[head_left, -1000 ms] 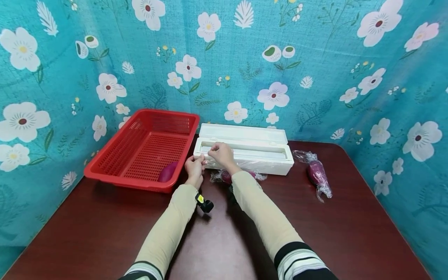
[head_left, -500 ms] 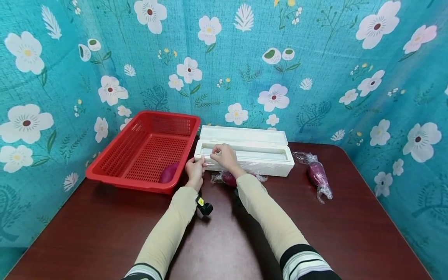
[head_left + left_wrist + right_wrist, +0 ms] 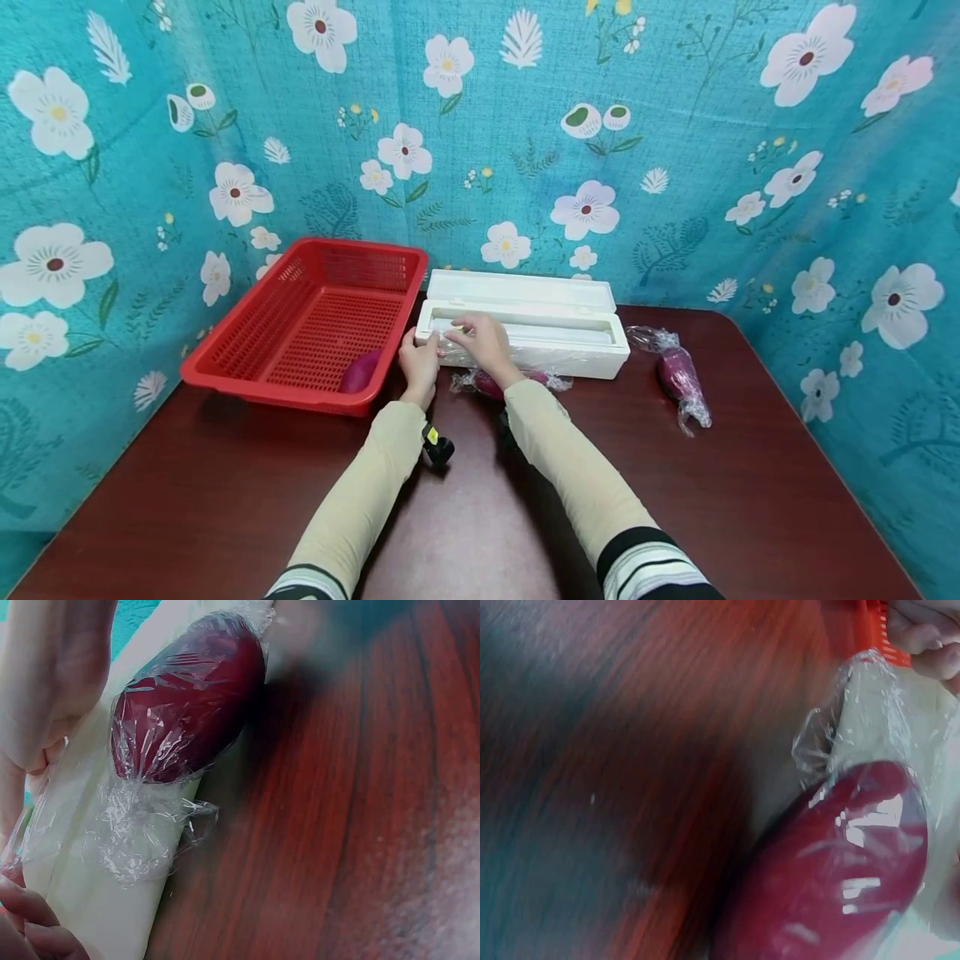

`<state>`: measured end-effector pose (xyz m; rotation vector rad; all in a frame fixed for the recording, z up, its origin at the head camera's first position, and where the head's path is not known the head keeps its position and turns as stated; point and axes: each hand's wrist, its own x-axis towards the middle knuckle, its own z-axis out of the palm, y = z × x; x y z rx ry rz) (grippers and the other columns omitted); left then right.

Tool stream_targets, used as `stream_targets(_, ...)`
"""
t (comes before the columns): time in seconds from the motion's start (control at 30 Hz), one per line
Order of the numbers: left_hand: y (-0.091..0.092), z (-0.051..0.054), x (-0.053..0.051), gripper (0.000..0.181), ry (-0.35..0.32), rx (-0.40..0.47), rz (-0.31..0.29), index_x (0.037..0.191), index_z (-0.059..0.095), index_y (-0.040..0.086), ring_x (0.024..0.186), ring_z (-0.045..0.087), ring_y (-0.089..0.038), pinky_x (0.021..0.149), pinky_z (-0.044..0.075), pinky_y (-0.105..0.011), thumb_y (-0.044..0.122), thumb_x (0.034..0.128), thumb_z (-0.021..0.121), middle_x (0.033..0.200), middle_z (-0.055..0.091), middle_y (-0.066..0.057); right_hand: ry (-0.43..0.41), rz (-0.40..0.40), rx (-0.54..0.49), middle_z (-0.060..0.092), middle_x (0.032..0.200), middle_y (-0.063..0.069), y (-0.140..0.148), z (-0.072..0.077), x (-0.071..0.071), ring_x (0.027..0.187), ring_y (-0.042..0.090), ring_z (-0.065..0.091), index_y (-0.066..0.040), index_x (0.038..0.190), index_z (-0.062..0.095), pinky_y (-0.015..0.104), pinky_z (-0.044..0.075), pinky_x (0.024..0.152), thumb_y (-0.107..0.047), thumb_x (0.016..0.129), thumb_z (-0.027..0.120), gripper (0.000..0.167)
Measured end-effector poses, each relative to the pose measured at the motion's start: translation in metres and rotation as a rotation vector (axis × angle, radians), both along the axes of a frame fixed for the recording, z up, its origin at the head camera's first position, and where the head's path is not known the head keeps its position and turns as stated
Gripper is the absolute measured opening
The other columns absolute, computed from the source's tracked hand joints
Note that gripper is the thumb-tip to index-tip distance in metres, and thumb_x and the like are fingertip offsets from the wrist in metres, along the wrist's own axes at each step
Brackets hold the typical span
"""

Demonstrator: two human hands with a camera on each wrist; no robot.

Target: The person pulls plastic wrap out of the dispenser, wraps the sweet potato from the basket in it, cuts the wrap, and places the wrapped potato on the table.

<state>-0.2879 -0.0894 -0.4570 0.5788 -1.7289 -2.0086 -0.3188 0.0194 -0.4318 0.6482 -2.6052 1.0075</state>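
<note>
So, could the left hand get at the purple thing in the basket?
Probably yes: the left hand is close beside the basket, whose top is open. The wall stands between it and the purple thing, so it would likely need lifting over.

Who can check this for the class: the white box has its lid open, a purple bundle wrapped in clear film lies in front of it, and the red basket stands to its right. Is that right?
Not quite: the head view shows the red basket to the left of the white box. The open lid and wrapped purple bundle are right.
</note>
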Motion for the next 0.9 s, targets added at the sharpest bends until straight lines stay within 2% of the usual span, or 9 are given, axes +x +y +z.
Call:
stream_targets(0.1,0.0017,-0.0010,-0.0007,0.035,0.014,0.005,-0.010,0.109,0.055,-0.001,0.040,0.046,-0.004,0.034,0.032,-0.016,0.021,0.0842,0.062,0.055,0.048,0.001,0.019,-0.040,0.045,0.067,0.093,0.002,-0.0009,-0.0020,0.0006,0.079,0.016,0.060,-0.013,0.098,0.071,0.029,0.045,0.065,-0.032,0.078,0.068,0.028)
stream_targets(0.2,0.0024,-0.0014,-0.0034,0.035,0.025,-0.009,0.014,0.104,0.056,-0.003,0.043,0.049,-0.008,0.038,0.037,-0.018,0.024,0.0833,0.063,0.061,0.052,-0.004,0.030,-0.055,0.054,0.066,0.092,0.002,-0.0015,-0.0028,0.0008,0.079,0.016,0.060,-0.015,0.099,0.071,0.029,0.044,0.064,-0.033,0.079,0.067,0.027)
stream_targets(0.33,0.0021,-0.0018,-0.0064,0.043,-0.033,-0.086,0.068,0.113,0.053,-0.005,0.073,0.054,-0.015,0.066,0.044,-0.022,0.019,0.0801,0.067,0.090,0.058,-0.014,0.035,-0.052,0.049,0.067,0.090,0.003,-0.0027,-0.0018,0.0010,0.076,0.016,0.060,-0.014,0.098,0.071,0.029,0.044,0.062,-0.032,0.080,0.066,0.026)
stream_targets(0.43,0.0020,-0.0009,-0.0069,0.043,-0.051,-0.125,0.076,0.115,0.053,-0.004,0.079,0.053,-0.021,0.071,0.043,-0.026,0.015,0.0797,0.067,0.098,0.059,-0.017,0.015,-0.045,0.038,0.067,0.087,0.003,-0.0034,0.0001,0.0002,0.072,0.016,0.060,-0.012,0.099,0.070,0.028,0.044,0.059,-0.029,0.080,0.066,0.026)
stream_targets(0.53,0.0024,-0.0003,-0.0073,0.034,-0.007,-0.123,0.078,0.110,0.057,-0.004,0.058,0.054,-0.018,0.057,0.046,-0.024,0.010,0.0800,0.065,0.084,0.060,-0.015,-0.015,-0.037,0.021,0.067,0.085,0.004,-0.0036,0.0024,-0.0010,0.071,0.016,0.060,-0.009,0.099,0.070,0.029,0.045,0.060,-0.025,0.080,0.067,0.026)
stream_targets(0.63,0.0021,-0.0013,-0.0080,0.026,0.032,-0.123,0.101,0.104,0.061,-0.003,0.043,0.047,-0.009,0.045,0.041,-0.019,0.007,0.0799,0.064,0.068,0.056,-0.007,-0.017,-0.020,0.022,0.067,0.088,0.004,-0.0038,0.0039,-0.0014,0.075,0.017,0.060,-0.008,0.099,0.070,0.029,0.046,0.064,-0.023,0.079,0.067,0.025)
stream_targets(0.73,0.0015,-0.0023,-0.0081,0.020,0.054,-0.122,0.113,0.098,0.063,-0.003,0.039,0.043,-0.005,0.042,0.039,-0.017,0.005,0.0801,0.064,0.059,0.051,-0.001,0.022,-0.023,0.068,0.065,0.090,0.005,-0.0044,0.0026,-0.0018,0.079,0.019,0.058,-0.011,0.099,0.070,0.031,0.045,0.067,-0.024,0.080,0.066,0.023)
stream_targets(0.9,0.0019,-0.0036,-0.0081,0.015,0.066,-0.137,0.108,0.092,0.063,-0.004,0.037,0.042,-0.005,0.041,0.037,-0.018,0.005,0.0803,0.063,0.049,0.045,0.002,0.103,-0.055,0.108,0.064,0.086,0.004,-0.0033,-0.0018,-0.0015,0.076,0.019,0.055,-0.014,0.092,0.072,0.031,0.043,0.066,-0.024,0.078,0.067,0.018)
